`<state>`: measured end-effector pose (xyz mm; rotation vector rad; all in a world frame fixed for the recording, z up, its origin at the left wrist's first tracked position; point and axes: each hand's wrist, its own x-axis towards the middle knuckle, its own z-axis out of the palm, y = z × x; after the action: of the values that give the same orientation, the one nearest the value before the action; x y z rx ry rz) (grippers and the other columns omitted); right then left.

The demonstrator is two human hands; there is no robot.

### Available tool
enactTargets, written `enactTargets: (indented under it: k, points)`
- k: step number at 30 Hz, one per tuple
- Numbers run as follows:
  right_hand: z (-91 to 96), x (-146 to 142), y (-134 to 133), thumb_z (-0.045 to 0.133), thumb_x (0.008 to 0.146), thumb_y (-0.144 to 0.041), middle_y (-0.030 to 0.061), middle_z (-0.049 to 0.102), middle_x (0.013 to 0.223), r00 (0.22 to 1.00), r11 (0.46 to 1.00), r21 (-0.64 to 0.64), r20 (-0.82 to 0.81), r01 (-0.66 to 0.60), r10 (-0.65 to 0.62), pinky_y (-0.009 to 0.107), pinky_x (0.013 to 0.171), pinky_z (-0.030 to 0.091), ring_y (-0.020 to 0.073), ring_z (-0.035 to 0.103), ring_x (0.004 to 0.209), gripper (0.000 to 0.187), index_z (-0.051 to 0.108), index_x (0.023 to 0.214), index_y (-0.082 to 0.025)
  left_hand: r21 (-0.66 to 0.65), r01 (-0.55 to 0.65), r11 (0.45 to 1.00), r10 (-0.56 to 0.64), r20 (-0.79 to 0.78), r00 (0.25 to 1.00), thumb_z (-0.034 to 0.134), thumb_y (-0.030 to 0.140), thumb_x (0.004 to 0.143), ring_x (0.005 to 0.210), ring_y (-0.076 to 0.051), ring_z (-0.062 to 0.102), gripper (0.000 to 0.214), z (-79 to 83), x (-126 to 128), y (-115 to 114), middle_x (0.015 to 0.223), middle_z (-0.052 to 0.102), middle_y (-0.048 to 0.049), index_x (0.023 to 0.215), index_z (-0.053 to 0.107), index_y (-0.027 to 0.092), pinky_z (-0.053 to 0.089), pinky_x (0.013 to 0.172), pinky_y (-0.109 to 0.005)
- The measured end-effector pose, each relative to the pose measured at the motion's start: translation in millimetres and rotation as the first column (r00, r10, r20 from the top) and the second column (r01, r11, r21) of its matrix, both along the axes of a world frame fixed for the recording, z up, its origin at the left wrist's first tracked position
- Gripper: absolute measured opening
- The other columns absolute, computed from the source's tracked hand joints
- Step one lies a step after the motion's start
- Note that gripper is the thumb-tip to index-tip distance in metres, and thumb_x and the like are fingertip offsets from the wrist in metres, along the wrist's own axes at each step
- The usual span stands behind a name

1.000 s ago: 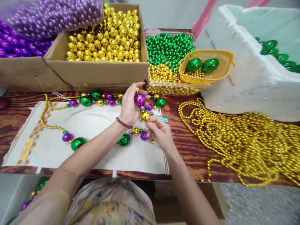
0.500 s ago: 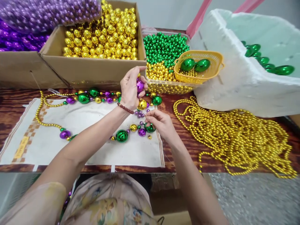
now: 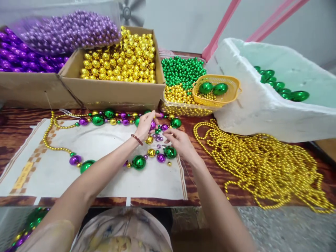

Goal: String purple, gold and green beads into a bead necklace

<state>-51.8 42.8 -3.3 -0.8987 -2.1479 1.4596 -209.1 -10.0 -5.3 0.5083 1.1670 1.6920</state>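
My left hand (image 3: 146,126), with a brown bead bracelet on its wrist, is curled around a shiny purple bead (image 3: 153,125) near the cloth's right end. My right hand (image 3: 181,142) is just right of it, thumb and fingertips pinched together; a thin thread (image 3: 187,171) trails below it. What is between those fingertips is too fine to make out. Small lilac beads (image 3: 158,138) and a gold bead (image 3: 149,140) lie between the hands. A strung necklace of green, purple and gold beads (image 3: 139,162) loops over the white cloth (image 3: 105,182), partly hidden by my left forearm.
Behind stand a cardboard box (image 3: 112,92) of gold beads, a clear tub (image 3: 183,109) of green and gold beads, and a yellow basket (image 3: 233,94) with two large green beads. To the right are gold bead strands (image 3: 262,164) and a white foam box (image 3: 236,119).
My left hand has come down toward the cloth, its fingers lower over the purple bead. My right hand stays close by, pinched. The view has tilted up, showing more background.
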Motion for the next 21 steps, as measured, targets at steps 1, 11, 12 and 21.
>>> enactTargets:
  k: [1,11,12,21]
  points:
    - [3.1,-4,5,0.060,0.085,-0.035,0.0005,0.067,0.077,0.997,0.997,0.033,-0.042,0.063,-0.061,0.021,0.047,0.041,0.0121,0.062,0.056,0.018,0.068,0.085,-0.019,-0.002,0.015,1.000,-0.015,-0.002,1.000,0.060,0.050,0.090,0.042,-0.005,0.047,0.037,-1.7,0,0,0.058,0.053,0.0032,0.089,0.064,0.013,0.020,0.034,-0.015]
    - [4.5,-58,33,0.063,0.079,-0.031,-0.0004,0.066,0.068,0.972,0.999,0.023,-0.232,0.039,-0.033,0.029,0.065,0.050,0.0147,0.061,0.061,0.013,0.069,0.078,-0.020,-0.012,0.160,0.987,-0.160,-0.045,0.986,0.068,0.059,0.080,0.040,-0.006,0.048,0.045,-4.9,-3,-8,0.058,0.056,0.0029,0.082,0.057,0.015,0.022,0.032,-0.015]
    - [2.3,-61,31,0.063,0.079,-0.031,-0.0018,0.063,0.064,0.970,0.999,-0.038,-0.243,0.020,-0.029,0.029,0.061,0.049,0.0138,0.059,0.055,0.012,0.066,0.077,-0.020,-0.003,0.166,0.986,-0.166,-0.050,0.985,0.068,0.059,0.080,0.040,-0.006,0.048,0.045,-7.1,-3,-8,0.058,0.056,0.0028,0.082,0.057,0.015,0.022,0.032,-0.015]
    - [21.2,-57,52,0.057,0.088,-0.036,-0.0024,0.063,0.073,0.867,0.919,-0.162,-0.308,0.359,-0.393,0.017,0.037,0.033,0.0052,0.053,0.043,0.017,0.051,0.084,-0.021,-0.014,0.242,0.970,-0.234,-0.323,0.917,0.063,0.041,0.086,0.042,-0.007,0.050,0.028,-19.2,-16,-16,0.061,0.059,0.0007,0.091,0.070,0.014,0.024,0.034,-0.018]
